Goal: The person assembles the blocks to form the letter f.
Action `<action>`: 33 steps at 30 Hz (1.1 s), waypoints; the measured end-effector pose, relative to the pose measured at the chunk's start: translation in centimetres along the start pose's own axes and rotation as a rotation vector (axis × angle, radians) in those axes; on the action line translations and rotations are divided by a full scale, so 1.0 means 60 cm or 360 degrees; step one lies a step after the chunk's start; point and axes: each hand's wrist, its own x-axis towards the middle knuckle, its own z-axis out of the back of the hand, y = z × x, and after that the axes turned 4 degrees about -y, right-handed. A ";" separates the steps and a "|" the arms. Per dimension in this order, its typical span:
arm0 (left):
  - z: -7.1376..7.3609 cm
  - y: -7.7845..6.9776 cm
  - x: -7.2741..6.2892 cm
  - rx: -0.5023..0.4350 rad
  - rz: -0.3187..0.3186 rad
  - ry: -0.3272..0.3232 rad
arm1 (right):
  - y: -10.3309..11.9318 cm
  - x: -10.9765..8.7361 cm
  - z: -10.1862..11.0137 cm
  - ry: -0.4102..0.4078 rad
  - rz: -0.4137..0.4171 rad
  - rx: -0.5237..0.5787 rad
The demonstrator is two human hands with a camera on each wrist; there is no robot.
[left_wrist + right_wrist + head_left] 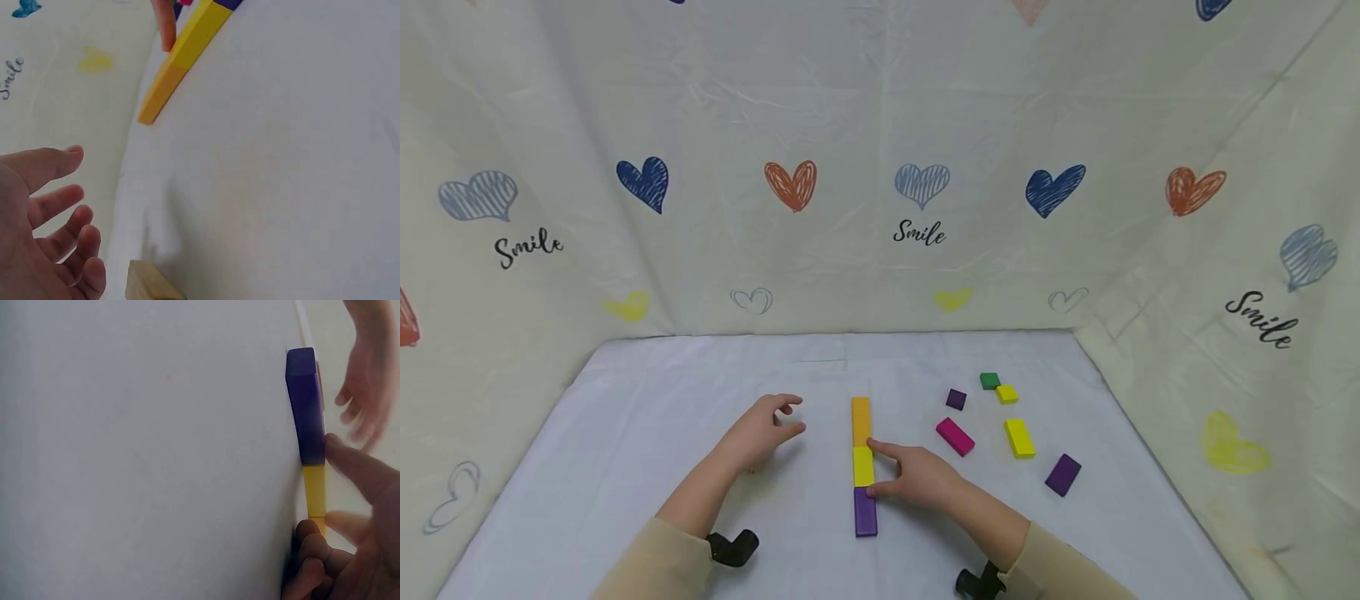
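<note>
An upright row of blocks in the head view joins an orange block (861, 421), a yellow block (863, 467) and a purple block (866, 512) end to end. My right hand (925, 477) lies along its right side. The index fingertip touches near the orange-yellow seam, the thumb near the yellow-purple seam. Left of the row, my left hand (763, 433) hovers over the cloth, fingers loosely bent and holding nothing. In the left wrist view, a pale wooden piece (150, 281) shows partly at the bottom edge.
Right of the row lie loose blocks: magenta (956, 437), small dark purple (957, 399), green (990, 381), small yellow (1007, 394), longer yellow (1019, 438) and purple (1063, 475). A white cloth (647, 417) covers the table; a heart-printed curtain (850, 100) hangs behind.
</note>
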 end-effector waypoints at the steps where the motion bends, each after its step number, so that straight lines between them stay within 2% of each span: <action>1: 0.006 0.007 -0.006 0.0016 -0.0002 -0.0009 | 0.000 0.000 0.000 0.0002 0.0000 0.0003; 8: 0.033 0.049 -0.045 0.0104 0.0012 -0.0098 | 0.000 -0.001 0.001 -0.0005 -0.0006 0.0002; 14: 0.038 0.064 -0.065 0.0204 0.0050 -0.0081 | 0.001 -0.005 0.003 -0.0007 0.0007 0.0000; 21: 0.026 0.070 -0.076 0.0306 0.0121 -0.0053 | 0.004 -0.003 0.002 -0.0007 -0.0007 0.0001; 33: 0.019 0.076 -0.074 0.0252 0.0153 -0.0045 | 0.004 -0.005 0.003 -0.0011 -0.0004 -0.0001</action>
